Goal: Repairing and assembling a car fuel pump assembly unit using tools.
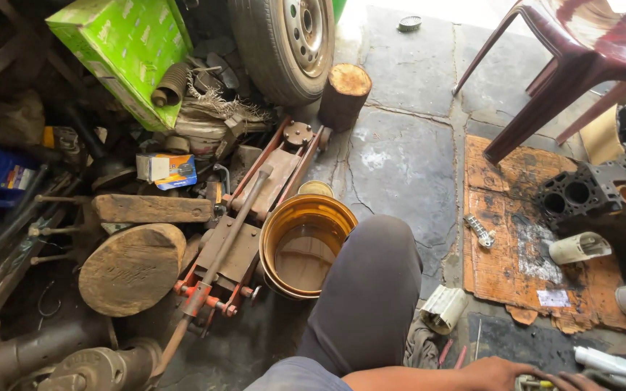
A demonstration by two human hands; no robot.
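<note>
Down on the cracked stone floor (400, 166), one hand (501, 373) is reaching, fingers spread and gripping nothing, toward small tools (603, 362), engine block (588, 192) lying untouched.

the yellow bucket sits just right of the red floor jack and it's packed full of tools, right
Not quite. The yellow bucket does sit just right of the red floor jack, but it holds no tools: the head view shows only its bare brownish inside. The person's knee is beside it.
</note>
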